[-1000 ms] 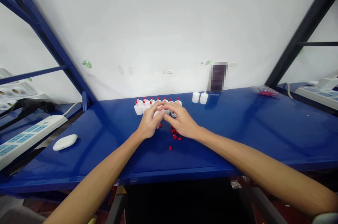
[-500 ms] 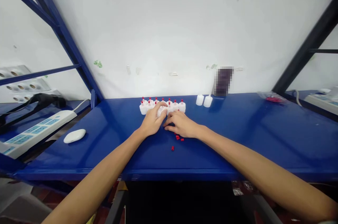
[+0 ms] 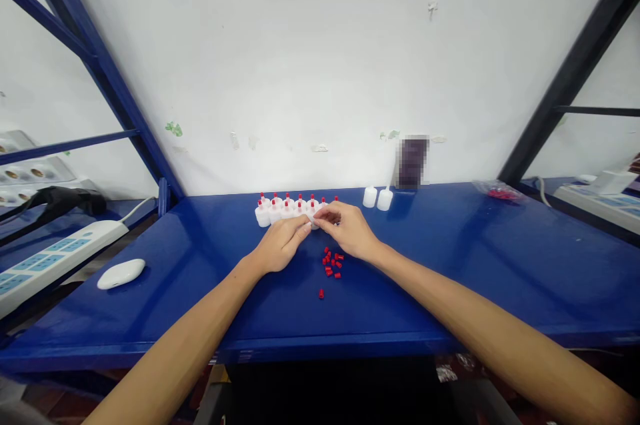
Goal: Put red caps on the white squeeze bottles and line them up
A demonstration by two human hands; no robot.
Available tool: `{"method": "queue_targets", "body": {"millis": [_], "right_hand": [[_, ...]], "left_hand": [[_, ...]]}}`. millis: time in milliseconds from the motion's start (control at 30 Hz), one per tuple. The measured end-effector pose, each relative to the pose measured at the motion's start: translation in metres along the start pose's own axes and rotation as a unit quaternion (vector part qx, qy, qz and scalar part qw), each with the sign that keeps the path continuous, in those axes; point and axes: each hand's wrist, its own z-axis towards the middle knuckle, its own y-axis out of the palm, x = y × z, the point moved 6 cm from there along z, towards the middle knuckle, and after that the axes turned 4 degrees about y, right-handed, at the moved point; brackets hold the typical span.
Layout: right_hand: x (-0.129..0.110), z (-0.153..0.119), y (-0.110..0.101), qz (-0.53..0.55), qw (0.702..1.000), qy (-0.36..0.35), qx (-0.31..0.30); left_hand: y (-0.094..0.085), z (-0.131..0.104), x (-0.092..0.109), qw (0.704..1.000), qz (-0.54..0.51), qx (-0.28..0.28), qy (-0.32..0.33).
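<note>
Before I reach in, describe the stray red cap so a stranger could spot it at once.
Start at the blue table and find the rows of red-tipped white bottles. In front of these lies a loose cluster of small red caps. The stray red cap sits alone nearest the table's front edge, a gap separating it from the others.

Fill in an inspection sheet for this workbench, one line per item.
Surface: blue tabletop, glossy.
Job's things: white bottles with red tips, grouped toward the wall; loose red caps nearer the front edge; two bottles without red tips apart, to the right.
Clutter: white rounded case; clear bag with red contents; pixelated dark object.
Hands: left hand holds a bottle; right hand is at the same bottle, its pinch unclear.
Cables: white cable from the left power strip.
Surroundings: marked white wall; blue frame.
</note>
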Motion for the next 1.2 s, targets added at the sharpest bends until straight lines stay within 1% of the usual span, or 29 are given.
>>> {"method": "queue_targets", "body": {"millis": [67,167,367,467,567,633,667,700,800,867,933,1033,1133,1200], "right_hand": [[-0.005,-0.001,0.000,0.016,1.000,-0.024,0.007],[-0.009,-0.005,0.001,0.023,0.999,-0.048,0.008],[-0.022,-0.013,0.001,0.010,0.993,-0.118,-0.010],[-0.027,-0.016,0.002,0.030,0.991,-0.128,-0.021],[-0.032,-0.020,0.007,0.045,0.989,-0.134,-0.054],[-0.033,-0.021,0.007,0.040,0.987,-0.137,-0.073],[-0.033,-0.020,0.005,0.030,0.988,-0.138,-0.068],[-0.032,-0.019,0.000,0.014,0.989,-0.136,-0.052],[-0.025,-0.014,-0.023,-0.054,0.991,-0.119,0.031],[-0.016,-0.010,-0.035,-0.093,0.989,-0.101,0.052],[-0.006,-0.007,-0.041,-0.121,0.988,-0.078,0.052],[0.009,-0.005,-0.040,-0.137,0.989,-0.045,0.039],[0.019,-0.004,-0.034,-0.143,0.989,-0.023,0.016],[0.021,-0.004,-0.030,-0.143,0.989,-0.020,0.007]], "left_hand": [[0.002,0.000,0.000,1.000,0.004,-0.012,0.006],[0.002,0.001,-0.001,1.000,0.007,-0.012,0.001],[0.000,0.001,0.000,1.000,0.015,-0.008,-0.013],[0.001,0.001,-0.001,0.999,0.014,-0.018,-0.025],[0.003,0.001,-0.006,0.998,0.030,-0.026,-0.049],[0.003,0.001,-0.010,0.997,0.042,-0.019,-0.065],[0.002,0.002,-0.011,0.996,0.047,-0.011,-0.072],[0.001,0.002,-0.012,0.996,0.054,0.000,-0.075],[-0.004,0.004,-0.009,0.993,0.086,0.027,-0.076],[-0.007,0.004,-0.009,0.989,0.109,0.040,-0.089],[-0.010,0.004,-0.011,0.985,0.122,0.062,-0.107],[-0.015,0.003,-0.013,0.981,0.126,0.093,-0.114],[-0.016,0.002,-0.013,0.980,0.134,0.098,-0.109],[-0.015,0.002,-0.012,0.980,0.142,0.096,-0.100]]}}
